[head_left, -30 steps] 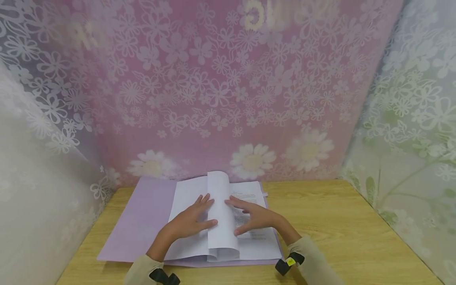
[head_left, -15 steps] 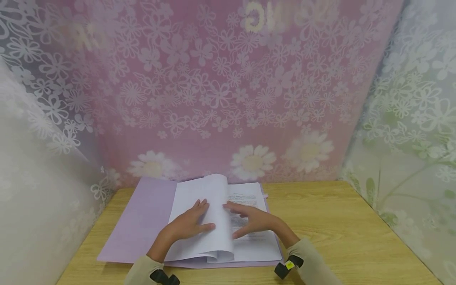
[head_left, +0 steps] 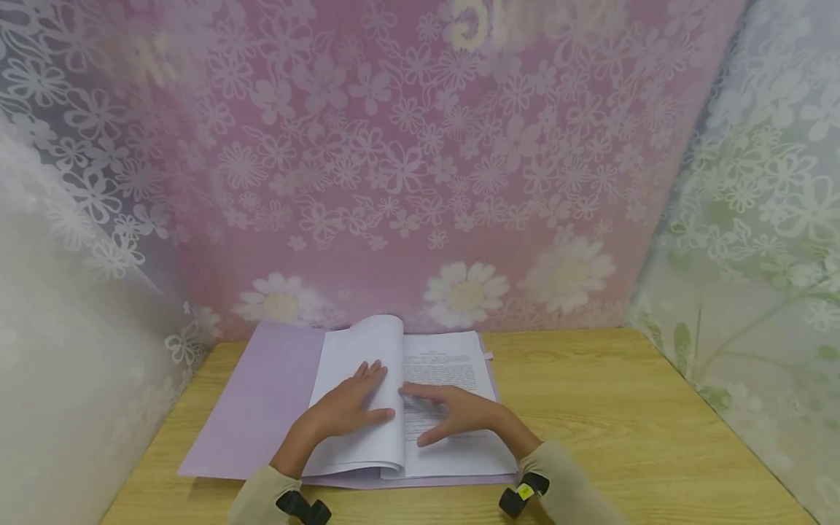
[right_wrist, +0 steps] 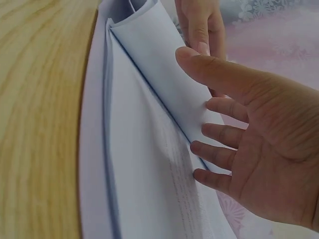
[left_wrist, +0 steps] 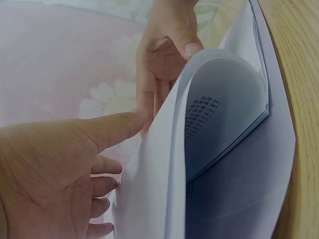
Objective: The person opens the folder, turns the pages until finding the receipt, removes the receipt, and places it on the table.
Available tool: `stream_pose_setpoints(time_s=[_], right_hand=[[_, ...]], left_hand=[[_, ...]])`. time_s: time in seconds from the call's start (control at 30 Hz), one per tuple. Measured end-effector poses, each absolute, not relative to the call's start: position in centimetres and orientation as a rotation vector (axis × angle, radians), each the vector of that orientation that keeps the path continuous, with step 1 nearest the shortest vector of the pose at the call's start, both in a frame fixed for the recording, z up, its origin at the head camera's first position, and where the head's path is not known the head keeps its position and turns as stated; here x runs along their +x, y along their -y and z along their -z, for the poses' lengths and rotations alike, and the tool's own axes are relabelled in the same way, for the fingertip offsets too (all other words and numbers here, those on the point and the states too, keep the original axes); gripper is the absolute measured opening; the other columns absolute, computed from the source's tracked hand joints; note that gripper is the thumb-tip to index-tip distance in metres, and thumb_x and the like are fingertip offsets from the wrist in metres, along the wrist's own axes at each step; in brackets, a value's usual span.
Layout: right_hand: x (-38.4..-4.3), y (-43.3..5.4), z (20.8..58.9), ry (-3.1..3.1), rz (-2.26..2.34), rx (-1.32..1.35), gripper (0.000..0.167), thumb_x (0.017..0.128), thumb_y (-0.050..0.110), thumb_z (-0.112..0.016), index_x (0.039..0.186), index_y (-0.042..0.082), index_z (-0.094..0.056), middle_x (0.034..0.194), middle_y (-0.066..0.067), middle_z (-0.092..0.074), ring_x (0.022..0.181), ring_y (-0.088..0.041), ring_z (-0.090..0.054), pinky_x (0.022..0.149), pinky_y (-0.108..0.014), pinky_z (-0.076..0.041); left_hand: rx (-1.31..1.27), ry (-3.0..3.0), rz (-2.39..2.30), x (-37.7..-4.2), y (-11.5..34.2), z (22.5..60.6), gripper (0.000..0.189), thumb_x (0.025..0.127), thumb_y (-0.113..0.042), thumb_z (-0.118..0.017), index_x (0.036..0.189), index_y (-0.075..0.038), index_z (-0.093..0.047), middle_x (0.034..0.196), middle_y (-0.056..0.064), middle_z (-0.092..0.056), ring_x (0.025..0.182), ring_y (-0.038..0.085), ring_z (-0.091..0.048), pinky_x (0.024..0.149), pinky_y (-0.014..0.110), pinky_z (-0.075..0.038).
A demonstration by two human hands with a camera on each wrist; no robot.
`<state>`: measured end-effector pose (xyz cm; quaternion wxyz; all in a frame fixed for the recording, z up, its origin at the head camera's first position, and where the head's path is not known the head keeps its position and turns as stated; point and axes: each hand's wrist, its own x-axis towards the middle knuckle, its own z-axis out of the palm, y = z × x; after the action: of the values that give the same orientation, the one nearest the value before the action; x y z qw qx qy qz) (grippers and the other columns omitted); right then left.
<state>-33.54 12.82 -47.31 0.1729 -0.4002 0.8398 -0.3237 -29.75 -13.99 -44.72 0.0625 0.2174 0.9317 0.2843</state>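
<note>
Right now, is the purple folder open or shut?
Open. The purple folder has its cover laid out to the left, leaving white pages and printed text visible.

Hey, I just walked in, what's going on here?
A person is handling white pages in a purple folder that lies open on a wooden table. The left hand rests on pages folded over to the left; the right hand, fingers extended, is at their curved edge, above a printed page.
</note>
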Motion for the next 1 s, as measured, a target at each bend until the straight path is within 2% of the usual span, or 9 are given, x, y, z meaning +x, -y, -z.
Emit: stream_pose_setpoints(time_s=[0.13,0.53,1.0], right_hand=[[-33.18,-12.37,47.71,-2.369,0.914,-1.15,0.089,0.084,0.043,-0.083,0.159,0.024,-0.038,0.164,0.008,-0.037,0.154,-0.022,-0.031,0.127,-0.045,-0.028],[-32.78,-12.04,47.84,-2.357,0.859,-1.197,0.085,0.088,0.044,-0.079,0.159,0.022,-0.038,0.166,0.004,-0.035,0.154,-0.021,-0.032,0.126,-0.045,-0.03],[-32.81,-11.94,47.46,-2.383,0.814,-1.173,0.082,0.087,0.045,-0.08,0.157,0.023,-0.042,0.163,0.007,-0.04,0.152,-0.02,-0.036,0.125,-0.043,-0.033]], left_hand=[[0.668,-2.819,-0.847,-29.63,13.99,44.8,0.086,0.091,-0.045,-0.074,0.158,-0.005,-0.036,0.169,0.015,-0.023,0.157,0.042,-0.014,0.123,0.066,-0.022],[0.728,-2.83,-0.728,-29.57,14.04,45.28,0.089,0.088,-0.046,-0.078,0.156,-0.004,-0.039,0.167,0.019,-0.025,0.156,0.046,-0.015,0.123,0.068,-0.018],[0.584,-2.811,-0.697,-29.63,14.02,45.14,0.09,0.084,-0.043,-0.082,0.154,-0.003,-0.042,0.163,0.022,-0.034,0.156,0.044,-0.019,0.124,0.063,-0.023]])
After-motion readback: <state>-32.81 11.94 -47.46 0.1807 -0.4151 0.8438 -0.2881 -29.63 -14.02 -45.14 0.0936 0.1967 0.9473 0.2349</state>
